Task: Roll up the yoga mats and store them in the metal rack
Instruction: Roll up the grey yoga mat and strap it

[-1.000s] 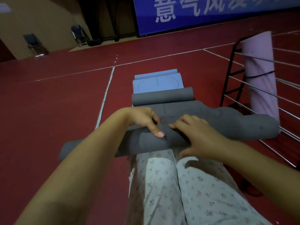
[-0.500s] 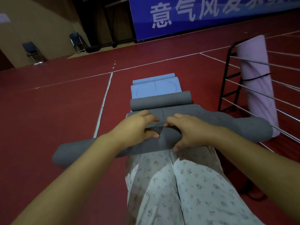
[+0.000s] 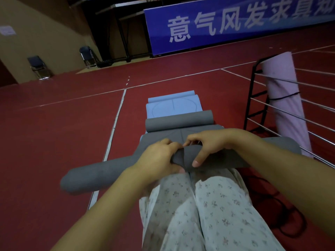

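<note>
1. Hands are meeting at the middle of the grey mat roll [image 3: 101, 173]: we are curling our left hand [image 3: 159, 159] and our right hand [image 3: 211, 145] around it, fingers over the far side and thumbs on the near side, both clenching the roll rather than lying flat on it.
2. We are gripping at the centre, we judge, so the coil stays tight while we are working it forward; the two ends are sticking out well past the grip on either side.
3. We are keeping the roll across our knees, just above the patterned trousers [image 3: 208, 214], which seems to be bracing it from behind.
4. Beyond our fingers, the unrolled grey stretch [image 3: 181, 133] is running away from the grip to a second rolled grey end [image 3: 178, 120], and a blue mat [image 3: 172, 105] is lying farther out still.
5. To the right of the grip, the metal rack [image 3: 253, 98] is standing near, already holding an upright pink mat [image 3: 284, 105] behind its bars.
6. We are judging the rolling as partly done, with storing not yet begun.
</note>
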Motion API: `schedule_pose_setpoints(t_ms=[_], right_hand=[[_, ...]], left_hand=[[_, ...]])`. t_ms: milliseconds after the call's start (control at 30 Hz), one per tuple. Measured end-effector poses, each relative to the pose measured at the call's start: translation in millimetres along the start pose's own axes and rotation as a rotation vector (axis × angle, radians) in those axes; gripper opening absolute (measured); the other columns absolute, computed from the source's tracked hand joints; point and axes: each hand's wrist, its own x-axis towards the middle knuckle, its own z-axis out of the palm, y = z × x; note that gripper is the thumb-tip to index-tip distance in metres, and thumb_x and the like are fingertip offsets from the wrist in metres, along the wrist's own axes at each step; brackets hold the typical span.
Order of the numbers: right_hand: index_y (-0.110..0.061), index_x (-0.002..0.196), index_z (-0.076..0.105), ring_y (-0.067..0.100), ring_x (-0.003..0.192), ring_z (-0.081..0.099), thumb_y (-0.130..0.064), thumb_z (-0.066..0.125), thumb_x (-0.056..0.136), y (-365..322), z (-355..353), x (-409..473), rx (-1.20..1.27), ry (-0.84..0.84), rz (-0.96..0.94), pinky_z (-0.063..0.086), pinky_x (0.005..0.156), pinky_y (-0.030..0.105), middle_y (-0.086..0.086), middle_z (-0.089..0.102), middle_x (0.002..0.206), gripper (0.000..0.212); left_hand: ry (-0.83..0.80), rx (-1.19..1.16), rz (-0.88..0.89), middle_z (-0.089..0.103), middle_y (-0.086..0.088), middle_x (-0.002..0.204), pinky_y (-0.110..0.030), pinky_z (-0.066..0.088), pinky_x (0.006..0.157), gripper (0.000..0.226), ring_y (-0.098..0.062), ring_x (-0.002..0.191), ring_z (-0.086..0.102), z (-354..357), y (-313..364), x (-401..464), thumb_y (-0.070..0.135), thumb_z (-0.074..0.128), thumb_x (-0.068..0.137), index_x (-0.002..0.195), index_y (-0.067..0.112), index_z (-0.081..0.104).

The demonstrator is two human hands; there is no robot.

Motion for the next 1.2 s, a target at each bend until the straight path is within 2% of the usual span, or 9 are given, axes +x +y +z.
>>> schedule_pose_setpoints(t_ms=[133,267,333,433,567,800,967,1100,1200], right_hand=[[-0.039,0.117,0.054,0.017,0.11,0.056,-0.035,0.082,0.07,5.5,-2.5,6.7,0.127,-0.047,0.035,0.048,0.099,0.038,-0.004,0.054,0.125,0.055],[-0.038,0.13,0.048,0.013,0.115,0.052,-0.046,0.08,0.069,3.2,-4.1,6.1,0.023,-0.025,0.054,0.043,0.102,0.035,-0.007,0.05,0.132,0.07],[-0.036,0.134,0.044,0.012,0.119,0.049,-0.054,0.078,0.066,1.8,-4.0,-0.2,-0.079,0.064,0.046,0.041,0.103,0.033,-0.006,0.047,0.135,0.078],[-0.032,0.131,0.046,0.013,0.115,0.047,-0.056,0.075,0.069,-3.7,4.7,-18.1,-0.287,0.308,-0.022,0.04,0.09,0.026,-0.004,0.043,0.125,0.072],[-0.028,0.132,0.038,0.021,0.113,0.043,-0.055,0.07,0.074,-4.5,29.3,-28.8,-0.6,0.43,-0.017,0.039,0.088,0.036,0.0,0.04,0.122,0.072],[-0.026,0.133,0.036,0.021,0.116,0.041,-0.052,0.068,0.073,7.9,58.6,-12.1,-0.599,0.599,0.002,0.032,0.095,0.037,-0.002,0.042,0.125,0.073],[-0.027,0.123,0.044,0.023,0.108,0.047,-0.056,0.07,0.068,17.0,45.1,-4.2,-0.574,0.589,-0.045,0.037,0.09,0.039,-0.001,0.047,0.115,0.067],[-0.025,0.12,0.047,0.024,0.102,0.051,-0.061,0.072,0.065,20.4,32.6,2.7,-0.579,0.523,-0.071,0.04,0.086,0.038,0.001,0.051,0.111,0.07],[-0.024,0.113,0.049,0.023,0.094,0.055,-0.063,0.074,0.061,19.6,23.3,7.4,-0.57,0.481,-0.091,0.045,0.079,0.039,0.001,0.054,0.104,0.069]], left_hand=[[-0.074,-0.12,-0.008,0.057,0.0,0.115,-0.024,0.038,0.078,0.064,-0.019,0.104,0.055,-6.1,-11.0,13.4,0.049,0.075,0.072,0.129,0.029,0.054],[-0.166,-0.189,-0.031,0.063,0.001,0.122,-0.026,0.044,0.086,0.064,-0.016,0.108,0.057,-10.8,-17.3,24.4,0.048,0.076,0.073,0.13,0.025,0.055],[-0.213,-0.236,-0.062,0.061,0.001,0.126,-0.025,0.044,0.089,0.065,-0.015,0.111,0.057,-14.0,-19.0,27.9,0.046,0.076,0.074,0.132,0.024,0.054],[-0.282,-0.281,-0.085,0.059,0.0,0.128,-0.023,0.042,0.09,0.064,-0.014,0.112,0.057,-17.6,-21.7,35.7,0.043,0.075,0.077,0.133,0.021,0.053],[-0.361,-0.327,-0.133,0.06,-0.001,0.126,-0.028,0.044,0.096,0.06,-0.016,0.111,0.056,-21.0,-28.1,48.3,0.039,0.074,0.079,0.132,0.021,0.054],[-0.475,-0.387,-0.179,0.058,-0.003,0.122,-0.035,0.044,0.102,0.06,-0.019,0.112,0.056,-24.5,-36.5,67.3,0.037,0.075,0.079,0.133,0.023,0.05],[-0.437,-0.401,-0.174,0.06,-0.002,0.115,-0.034,0.048,0.095,0.061,-0.018,0.105,0.059,-18.4,-43.4,66.1,0.041,0.075,0.077,0.129,0.026,0.045],[-0.238,-0.194,-0.031,0.055,-0.002,0.122,-0.035,0.044,0.098,0.048,-0.017,0.108,0.055,-7.6,-42.3,50.2,0.043,0.066,0.084,0.124,0.021,0.053],[-0.087,-0.022,0.039,0.052,-0.007,0.113,-0.037,0.044,0.091,0.044,-0.024,0.101,0.054,-3.3,-39.3,42.2,0.044,0.061,0.088,0.124,0.019,0.056]])
